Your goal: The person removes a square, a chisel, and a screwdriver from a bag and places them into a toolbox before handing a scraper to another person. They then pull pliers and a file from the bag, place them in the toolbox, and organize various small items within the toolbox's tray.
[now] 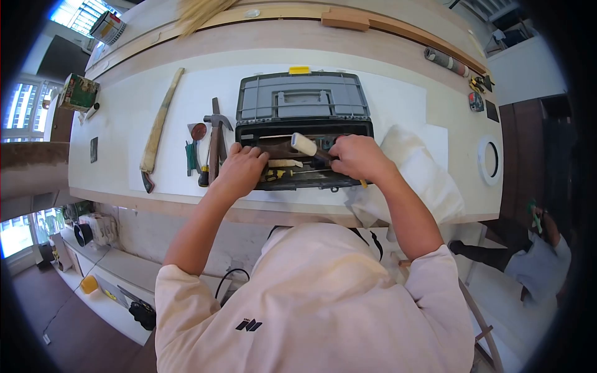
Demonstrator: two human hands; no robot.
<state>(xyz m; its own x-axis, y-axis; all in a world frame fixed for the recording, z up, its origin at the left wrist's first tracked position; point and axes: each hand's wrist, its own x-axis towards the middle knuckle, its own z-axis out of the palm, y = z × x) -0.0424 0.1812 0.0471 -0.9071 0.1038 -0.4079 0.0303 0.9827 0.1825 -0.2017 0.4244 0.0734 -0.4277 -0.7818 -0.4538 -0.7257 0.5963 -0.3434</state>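
Observation:
A grey and black toolbox (303, 99) stands open on the white table, its lid tipped back. My left hand (240, 166) is at the box's left front, fingers bent over a brown object (278, 151) inside; what it grips is unclear. My right hand (360, 158) reaches in at the right side, its fingers closed round a dark handle beside a tool with a pale head (303, 144). Yellow and black tools (278, 175) lie at the bottom. Left of the box are a hammer (217, 124), a screwdriver (204, 176) and a green-handled tool (190, 158).
A cloth-wrapped saw (158, 127) lies at the left. White plastic wrap (416, 168) is right of the box. Farther off are a wooden strip (404, 32), a roll (446, 61) and a white ring (490, 161). Another person (541, 261) is at the far right.

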